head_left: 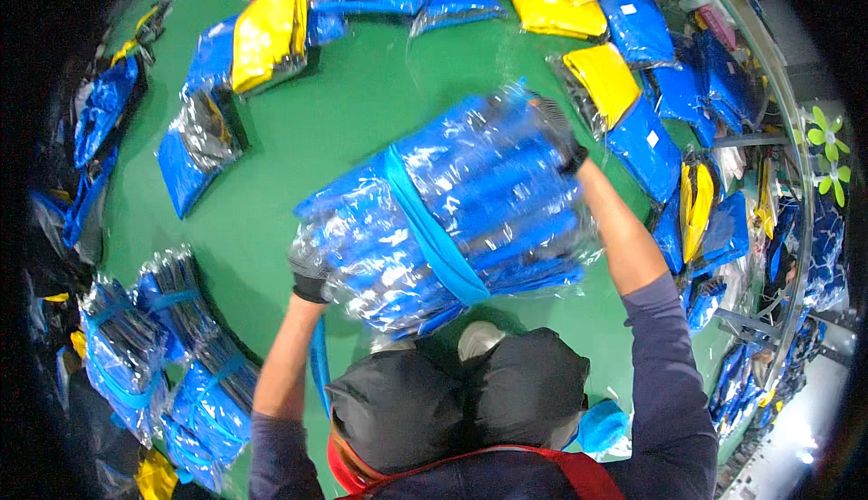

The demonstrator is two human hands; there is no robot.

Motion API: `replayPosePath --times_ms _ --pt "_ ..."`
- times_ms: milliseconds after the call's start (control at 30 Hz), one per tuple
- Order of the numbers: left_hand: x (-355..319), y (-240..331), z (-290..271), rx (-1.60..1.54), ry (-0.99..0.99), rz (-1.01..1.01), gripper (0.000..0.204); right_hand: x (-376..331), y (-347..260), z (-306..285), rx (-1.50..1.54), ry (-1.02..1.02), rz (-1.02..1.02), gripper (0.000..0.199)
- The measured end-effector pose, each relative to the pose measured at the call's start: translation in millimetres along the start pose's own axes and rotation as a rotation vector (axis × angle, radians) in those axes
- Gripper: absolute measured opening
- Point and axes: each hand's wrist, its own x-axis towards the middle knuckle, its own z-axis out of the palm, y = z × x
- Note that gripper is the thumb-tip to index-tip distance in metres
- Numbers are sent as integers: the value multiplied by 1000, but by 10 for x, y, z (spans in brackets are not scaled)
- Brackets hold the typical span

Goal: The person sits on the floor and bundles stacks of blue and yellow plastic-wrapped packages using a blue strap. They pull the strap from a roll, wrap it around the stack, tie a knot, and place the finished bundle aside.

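Observation:
A thick bundle of blue folded pieces in transparent plastic bags (506, 174) hangs tilted in front of my knees, its right end farther away. Around its middle runs a light-blue strip (425, 229). My left hand (312, 265), in a dark glove, is closed on the bundle's near left end. At the far right end my right hand (559, 134), also gloved, grips it; some of its fingers are hidden by the plastic and blurred.
Several banded blue bundles (203, 400) lie on the green floor at the left. Yellow bagged packs (269, 30) and blue bagged packs (646, 147) form an arc farther out. A light-blue roll (604, 425) is beside my right hip. A metal rack (791, 292) stands at the right.

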Motion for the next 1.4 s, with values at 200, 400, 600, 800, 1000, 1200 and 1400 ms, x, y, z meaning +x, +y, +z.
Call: replayPosePath --times_ms 200,400,600,800,1000,1200,1400 --pt "255 -197 -328 474 -361 231 40 -277 -151 76 -301 398 -368 41" --pt "-25 -95 -437 358 -811 542 10 -894 319 339 -501 -7 -133 45" --pt "-322 263 -741 468 -661 503 6 -1156 524 298 -565 -136 27 57" --pt "-611 176 -862 120 -1061 108 30 -1186 670 353 -721 -285 228 58" --pt "-854 62 -784 36 -1031 -276 23 -1003 760 294 -602 -138 220 33" --pt "-1209 214 -832 158 -1307 -1115 43 -859 564 308 -7 177 711 41" --pt "-1545 284 -878 -790 -613 -1477 30 -659 423 489 -471 315 590 43"
